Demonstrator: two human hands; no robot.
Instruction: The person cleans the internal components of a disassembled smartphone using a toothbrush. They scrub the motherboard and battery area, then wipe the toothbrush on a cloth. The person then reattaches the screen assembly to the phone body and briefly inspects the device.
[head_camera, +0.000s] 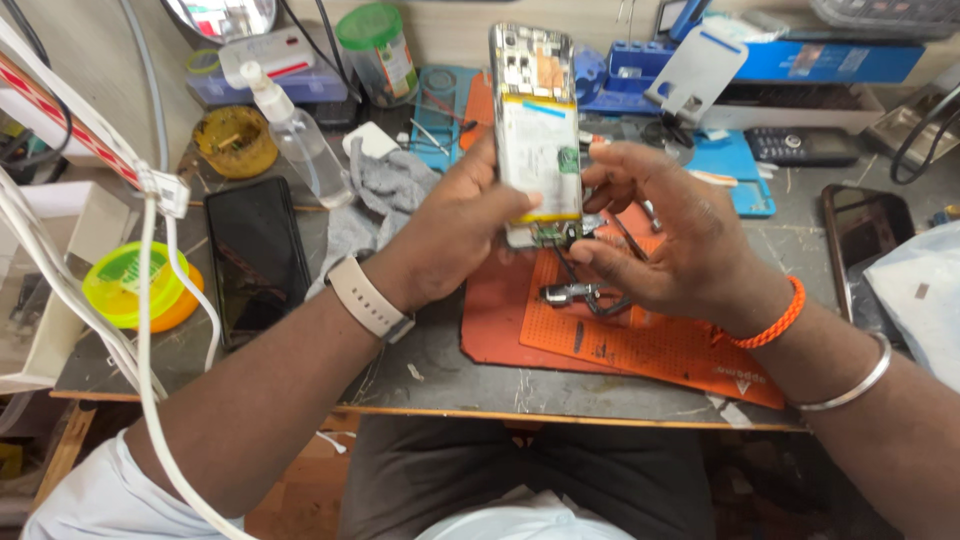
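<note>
Over the tabletop (440, 375) and its orange mat (640, 345) we hold the opened phone (537, 130) upright, our left hand (455, 235) grasping its side, our right hand (665, 235) pinching at its lower end

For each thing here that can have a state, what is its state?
Opened phone: back cover off, held upright.
Left hand: gripping the opened phone.
Right hand: fingers at the phone's lower end.
Black phone: screen dark, lying flat.
Spray bottle: lying tilted.
Green-lidded jar: closed.
</note>
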